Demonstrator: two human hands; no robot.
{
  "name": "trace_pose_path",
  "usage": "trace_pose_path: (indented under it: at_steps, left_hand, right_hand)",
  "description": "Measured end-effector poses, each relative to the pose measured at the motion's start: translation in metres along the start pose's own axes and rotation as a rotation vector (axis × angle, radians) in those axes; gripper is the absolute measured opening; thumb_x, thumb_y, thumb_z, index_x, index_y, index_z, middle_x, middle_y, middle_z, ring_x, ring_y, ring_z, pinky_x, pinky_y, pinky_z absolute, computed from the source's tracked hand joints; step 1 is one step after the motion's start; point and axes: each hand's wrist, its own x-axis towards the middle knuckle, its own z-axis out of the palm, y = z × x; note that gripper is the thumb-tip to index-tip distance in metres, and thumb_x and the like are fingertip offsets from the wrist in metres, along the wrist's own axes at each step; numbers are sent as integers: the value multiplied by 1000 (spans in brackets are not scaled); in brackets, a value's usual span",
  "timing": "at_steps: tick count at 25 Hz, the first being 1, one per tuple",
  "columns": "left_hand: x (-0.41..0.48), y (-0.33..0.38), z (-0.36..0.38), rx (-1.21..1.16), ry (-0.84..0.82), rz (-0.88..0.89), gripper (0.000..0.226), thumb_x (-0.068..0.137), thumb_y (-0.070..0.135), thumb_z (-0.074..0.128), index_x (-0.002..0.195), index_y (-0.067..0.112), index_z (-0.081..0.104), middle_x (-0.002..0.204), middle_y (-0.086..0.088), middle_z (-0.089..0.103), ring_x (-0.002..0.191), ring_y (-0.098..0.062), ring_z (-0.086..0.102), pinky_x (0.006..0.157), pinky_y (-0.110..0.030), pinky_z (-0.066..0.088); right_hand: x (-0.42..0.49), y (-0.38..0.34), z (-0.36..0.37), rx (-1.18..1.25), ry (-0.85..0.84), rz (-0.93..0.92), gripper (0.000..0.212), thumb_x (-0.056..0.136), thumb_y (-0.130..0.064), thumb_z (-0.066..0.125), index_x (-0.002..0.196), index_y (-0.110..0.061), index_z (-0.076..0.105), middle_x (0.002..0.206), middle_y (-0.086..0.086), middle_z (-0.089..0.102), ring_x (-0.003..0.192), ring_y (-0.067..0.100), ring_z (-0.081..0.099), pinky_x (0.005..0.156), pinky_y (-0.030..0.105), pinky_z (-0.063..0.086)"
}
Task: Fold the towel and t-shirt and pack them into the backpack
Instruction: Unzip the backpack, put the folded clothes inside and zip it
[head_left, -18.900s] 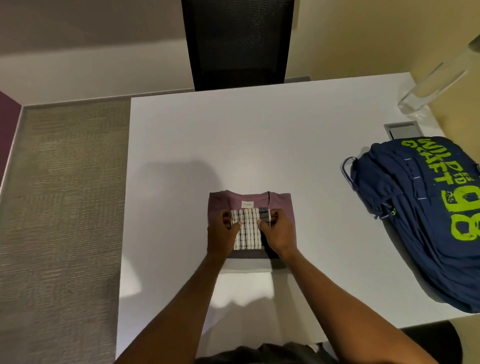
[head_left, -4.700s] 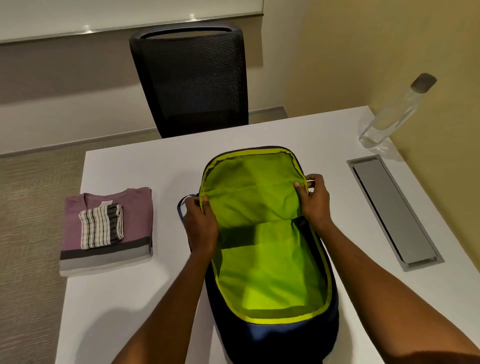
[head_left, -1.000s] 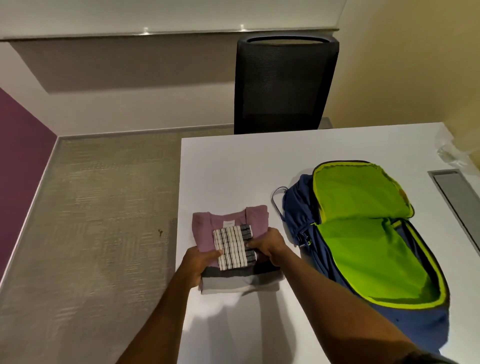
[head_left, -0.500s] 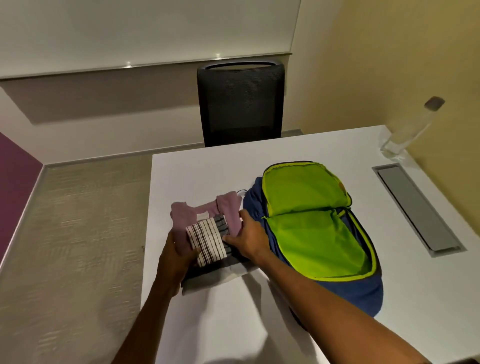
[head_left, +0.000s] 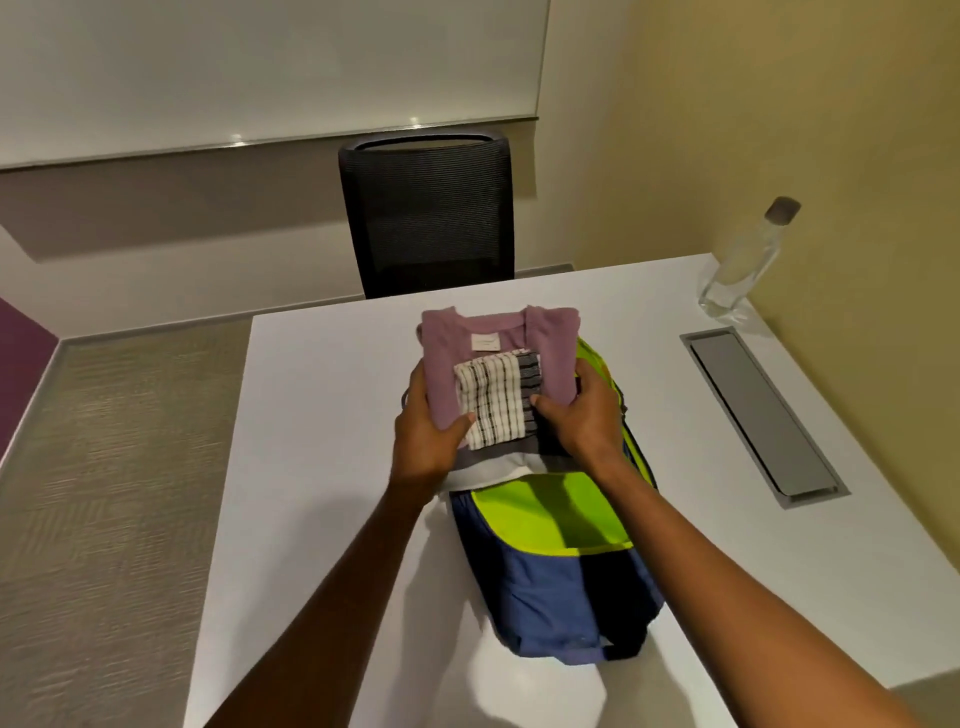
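I hold the folded t-shirt (head_left: 445, 374) between both hands, and the folded towel (head_left: 493, 408) lies on top of it. My left hand (head_left: 423, 441) grips the left edge of the stack. Its thumb lies across the top by the towel's near left corner, and its fingers are underneath, out of sight. My right hand (head_left: 582, 421) grips the right edge, thumb pressed on the towel's right side and fingers curled round the shirt's edge.

The t-shirt is purple, with its collar and a small white label at the end farthest from my hands. A grey and white band shows at the near end, between my wrists. The towel is white with dark checked lines and covers the middle of the shirt.

The stack is over the open backpack (head_left: 550, 592), which lies on the white table (head_left: 322, 415) beneath my hands and reaches back toward me. I cannot tell whether the stack touches it. Its lime lining shows just behind my wrists and beside my right hand, and its blue shell is nearest me.

Beyond my hands a black mesh chair (head_left: 431, 218) stands at the far edge of the table. Well to the right of my right hand a grey metal hatch (head_left: 758, 410) is set into the tabletop. Past it, near the yellow wall, sits a clear bottle (head_left: 743, 265) with a grey cap. Carpet (head_left: 104, 467) lies left of my left hand.
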Motion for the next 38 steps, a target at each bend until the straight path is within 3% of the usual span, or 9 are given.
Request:
trace_pose_path:
  at_steps: [4, 9, 15, 21, 27, 29, 31, 33, 38]
  left_hand:
    - [-11, -10, 58, 3, 7, -63, 97, 77, 18, 85, 157, 30, 33, 146, -1, 58, 131, -22, 59, 111, -44, 50]
    - [-28, -40, 100, -15, 9, -193, 90, 65, 22, 85, 144, 34, 45, 127, 2, 68, 113, -23, 67, 94, -51, 59]
    - [-51, -65, 116, 108, -29, -315, 96, 72, 39, 84, 151, 41, 29, 137, -1, 64, 120, -28, 65, 93, -51, 59]
    - [-55, -71, 131, 250, -100, -430, 98, 79, 25, 86, 154, 20, 24, 139, -11, 60, 127, -36, 60, 101, -56, 53]
    - [-45, -76, 135, 181, -44, -493, 91, 80, 24, 87, 151, 22, 30, 138, -11, 61, 123, -33, 61, 102, -53, 53]
    - [-48, -69, 136, 172, 34, -441, 85, 83, 24, 84, 151, 22, 34, 142, -9, 59, 125, -30, 59, 104, -47, 52]
    - [-49, -61, 137, 266, 165, -145, 67, 87, 12, 73, 147, 23, 46, 143, 2, 58, 131, -18, 54, 111, -35, 45]
    - [-44, -61, 140, 481, 172, 157, 54, 89, 6, 65, 141, 15, 55, 142, 0, 57, 134, -15, 49, 117, -33, 39]
    - [-10, -73, 146, 653, -105, 49, 59, 96, 34, 41, 142, 0, 54, 144, -18, 56, 141, -32, 45, 123, -47, 32]
  right_hand:
    - [4, 51, -27, -65, -3, 50, 49, 77, -32, 85, 120, -21, 63, 108, 3, 75, 95, 31, 69, 79, 45, 57]
    - [-4, 106, -30, -122, -50, 141, 53, 76, -33, 86, 121, -17, 63, 112, 9, 75, 99, 39, 69, 81, 47, 56]
    - [-17, 142, -25, -171, -158, 158, 55, 76, -29, 88, 123, -15, 62, 112, 11, 74, 97, 38, 68, 71, 41, 51]
    - [-16, 157, -20, -274, -303, 204, 59, 79, -32, 85, 129, -15, 59, 119, 11, 72, 106, 39, 66, 76, 39, 46]
    - [-2, 164, -16, -230, -341, 234, 53, 81, -21, 83, 126, -11, 57, 114, 12, 70, 90, 26, 58, 73, 34, 42]
    - [3, 164, -15, -222, -351, 299, 61, 81, -22, 84, 131, -8, 50, 118, 15, 67, 94, 31, 59, 75, 34, 41]
    - [6, 160, -15, -284, -301, 291, 71, 77, -26, 85, 133, -7, 47, 123, 16, 63, 108, 38, 62, 79, 39, 47]
    - [7, 158, -10, -477, -233, 73, 68, 75, -29, 82, 132, -9, 51, 124, 14, 60, 111, 36, 60, 86, 45, 52]
    - [19, 150, 14, -427, -291, -169, 52, 85, -43, 66, 126, -11, 60, 131, 9, 58, 120, 27, 55, 101, 40, 48]
